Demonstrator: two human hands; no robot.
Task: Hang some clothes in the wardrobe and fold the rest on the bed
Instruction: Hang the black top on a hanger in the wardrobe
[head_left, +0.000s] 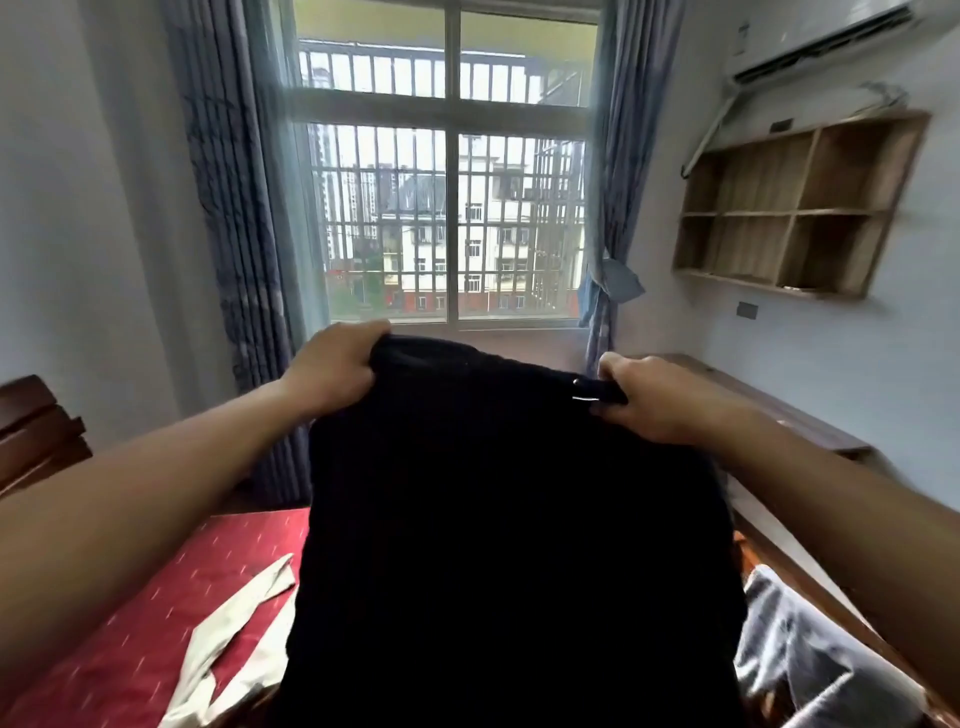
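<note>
Left hand: the left hand (332, 371) grips the black garment (511, 530) at its top edge.
Right hand: the right hand (657, 400) clamps the opposite corner.
Garment: held up, hanging over the red bed (130, 639).
On bed: a cream cloth (228, 629) at left, grey clothing (800, 660) at right.

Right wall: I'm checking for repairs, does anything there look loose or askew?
Yes. A pale strip slants from under the air conditioner down to the wooden shelf, seemingly hanging loose.

Barred window (447, 208), blue curtains (228, 208), wooden wall shelf (795, 212), air conditioner (831, 31), wooden desk (779, 415)
</note>
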